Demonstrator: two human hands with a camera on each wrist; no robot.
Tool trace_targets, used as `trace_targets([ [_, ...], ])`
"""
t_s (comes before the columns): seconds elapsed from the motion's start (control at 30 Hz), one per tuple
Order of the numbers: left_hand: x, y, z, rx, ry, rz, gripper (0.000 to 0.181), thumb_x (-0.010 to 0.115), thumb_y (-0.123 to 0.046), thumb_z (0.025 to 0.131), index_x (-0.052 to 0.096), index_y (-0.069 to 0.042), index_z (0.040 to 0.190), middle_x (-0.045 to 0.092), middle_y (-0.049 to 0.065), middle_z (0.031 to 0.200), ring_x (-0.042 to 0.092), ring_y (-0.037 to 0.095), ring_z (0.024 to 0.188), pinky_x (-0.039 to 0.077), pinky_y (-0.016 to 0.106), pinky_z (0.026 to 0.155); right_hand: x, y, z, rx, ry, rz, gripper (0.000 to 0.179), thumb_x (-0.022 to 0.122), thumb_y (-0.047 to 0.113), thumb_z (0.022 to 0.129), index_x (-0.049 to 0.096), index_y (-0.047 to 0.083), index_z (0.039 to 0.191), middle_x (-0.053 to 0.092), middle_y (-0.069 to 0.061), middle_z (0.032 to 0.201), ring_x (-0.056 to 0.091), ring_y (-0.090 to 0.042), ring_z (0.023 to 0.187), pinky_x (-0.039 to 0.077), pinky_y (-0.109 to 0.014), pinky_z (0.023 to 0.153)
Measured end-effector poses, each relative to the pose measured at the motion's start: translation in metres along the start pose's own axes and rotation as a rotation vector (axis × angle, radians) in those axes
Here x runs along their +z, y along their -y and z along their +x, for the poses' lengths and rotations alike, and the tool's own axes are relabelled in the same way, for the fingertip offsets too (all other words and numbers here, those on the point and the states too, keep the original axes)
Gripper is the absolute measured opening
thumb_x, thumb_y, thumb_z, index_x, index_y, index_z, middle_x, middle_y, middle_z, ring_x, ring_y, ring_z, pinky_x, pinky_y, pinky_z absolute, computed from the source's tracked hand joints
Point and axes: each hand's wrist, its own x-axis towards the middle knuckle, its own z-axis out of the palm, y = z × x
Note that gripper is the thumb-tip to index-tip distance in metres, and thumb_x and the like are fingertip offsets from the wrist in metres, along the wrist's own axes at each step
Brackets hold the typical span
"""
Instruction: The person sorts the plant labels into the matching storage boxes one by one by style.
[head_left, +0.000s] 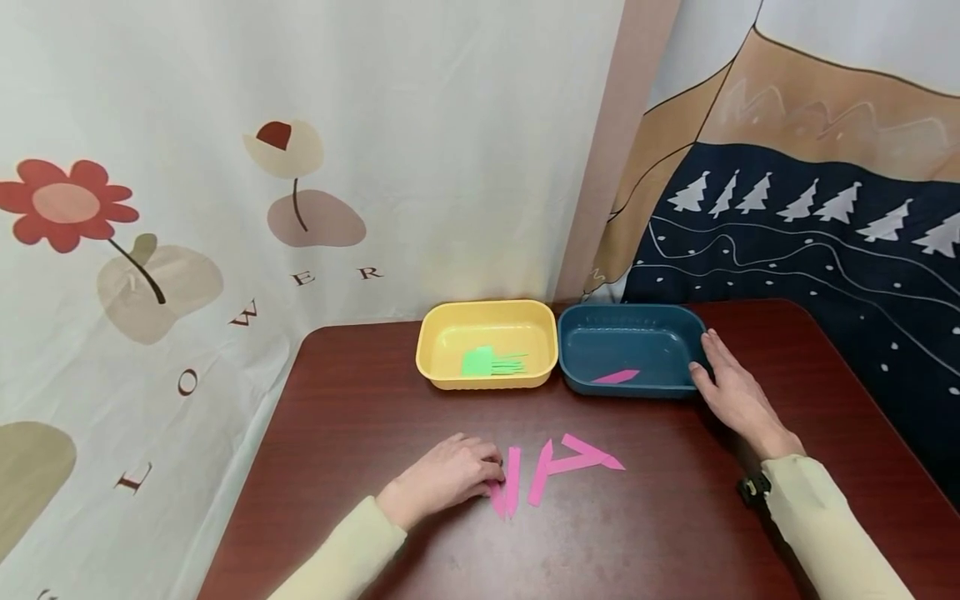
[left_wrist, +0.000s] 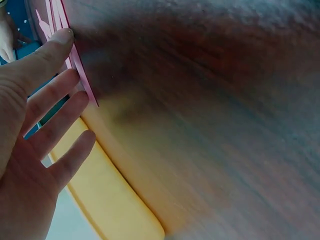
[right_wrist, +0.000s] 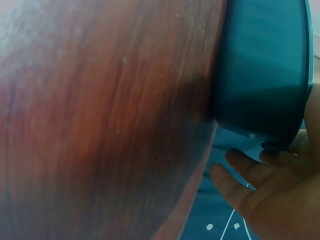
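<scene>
My left hand (head_left: pixel 455 471) is low over the table, its fingertips at the leftmost of several pink pointed paper strips (head_left: pixel 513 483). In the left wrist view the thumb (left_wrist: pixel 57 42) overlaps a pink strip (left_wrist: pixel 85 77), and the other fingers extend loosely; whether they pinch it is hidden. To the right, more pink strips (head_left: pixel 542 473) lie flat, some overlapping. My right hand (head_left: pixel 738 400) rests against the right end of a blue tray (head_left: pixel 630 392). In the right wrist view its fingers (right_wrist: pixel 250 170) spread loosely beside the tray's end.
A yellow tray (head_left: pixel 487 384) stands left of the blue one, holding green paper pieces (head_left: pixel 477 362). Another pink strip (head_left: pixel 617 377) lies inside the blue tray. Behind the dark wooden table (head_left: pixel 360 375) hang printed curtains (head_left: pixel 465 125).
</scene>
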Motion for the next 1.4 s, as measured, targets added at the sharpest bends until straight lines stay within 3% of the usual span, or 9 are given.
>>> trace_targets([
  [0.37,-0.0034,0.0032,0.0052,-0.020,-0.001,0.024,0.016,0.083,-0.039,0.085,0.078,-0.026,0.093,0.065,-0.011,0.095,0.062,0.009,0.089,0.045,0.024,0.072,0.0006,-0.0008,0.0010,0.014,0.003,0.001,0.070,0.040,0.032,0.112,0.008,-0.002,0.164,0.001,-0.023,0.171,0.013,-0.050,0.153,0.019,-0.070,0.115],
  [0.57,-0.0050,0.0044,0.0084,-0.066,0.042,0.007,0.015,0.084,-0.037,0.085,0.074,-0.025,0.086,0.063,-0.011,0.092,0.062,0.008,0.088,0.047,0.024,0.074,0.0010,-0.0010,0.0010,0.023,0.010,-0.002,0.070,0.039,0.033,0.112,0.007,-0.002,0.164,0.001,-0.023,0.171,0.014,-0.051,0.153,0.019,-0.071,0.114],
  [0.87,-0.0028,0.0063,0.0094,-0.137,0.077,-0.094,0.023,0.087,-0.030,0.083,0.065,-0.022,0.081,0.053,-0.012,0.078,0.055,0.007,0.073,0.047,0.025,0.069,0.0006,-0.0007,-0.0002,0.012,0.002,0.006,0.069,0.039,0.032,0.112,0.008,-0.002,0.164,0.002,-0.022,0.171,0.014,-0.050,0.153,0.019,-0.070,0.115],
  [1.07,-0.0019,0.0067,0.0062,-0.106,0.074,-0.150,0.013,0.084,-0.027,0.087,0.072,-0.022,0.090,0.066,-0.013,0.084,0.061,0.004,0.078,0.052,0.025,0.077,0.0005,-0.0005,0.0005,0.005,-0.003,0.003,0.069,0.039,0.032,0.112,0.009,-0.002,0.164,0.002,-0.023,0.171,0.014,-0.050,0.153,0.019,-0.070,0.115],
  [1.4,-0.0026,0.0055,0.0041,-0.081,0.002,-0.183,0.008,0.080,-0.022,0.092,0.073,-0.021,0.088,0.065,-0.013,0.084,0.063,0.004,0.079,0.053,0.026,0.079,0.0006,0.0001,0.0005,0.009,0.003,0.004,0.069,0.040,0.031,0.112,0.009,-0.003,0.164,0.002,-0.023,0.171,0.013,-0.050,0.153,0.018,-0.070,0.115],
])
